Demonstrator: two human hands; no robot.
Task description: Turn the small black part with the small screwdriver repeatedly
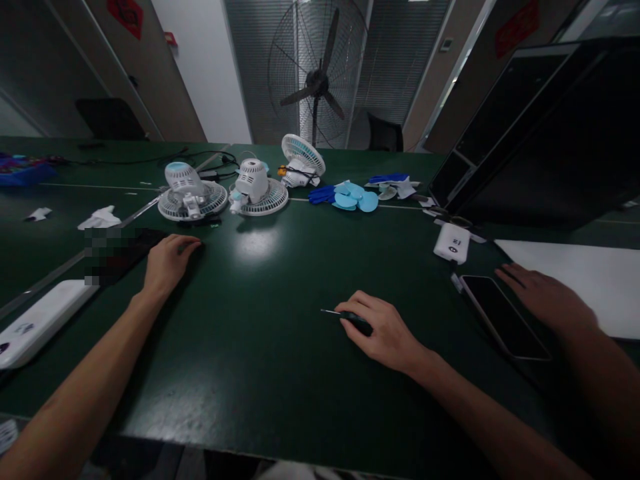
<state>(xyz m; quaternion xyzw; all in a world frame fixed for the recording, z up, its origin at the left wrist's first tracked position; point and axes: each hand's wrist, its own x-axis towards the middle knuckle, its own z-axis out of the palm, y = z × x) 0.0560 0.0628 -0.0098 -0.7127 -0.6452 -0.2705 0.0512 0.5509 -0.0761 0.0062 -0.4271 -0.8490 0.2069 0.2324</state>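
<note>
My left hand (169,261) lies palm down on the dark green table (260,360), fingers loosely stretched and holding nothing. It rests just right of a dark, blurred object (123,253). My right hand (383,332) rests at the table's middle, closed around the dark handle of a small screwdriver (350,317) whose thin shaft points left. Beyond my hands, two small white fans (193,193) (257,189) lie face down, and a third white fan (301,160) is tilted behind them.
Another person's hand (545,299) rests at the right beside a black phone (503,315) and a white sheet (585,277). Also here: light blue fan blades (355,197), blue gloves (323,194), a white power bank (453,243), a white device (43,320) at the left, and a large standing fan (317,73) behind.
</note>
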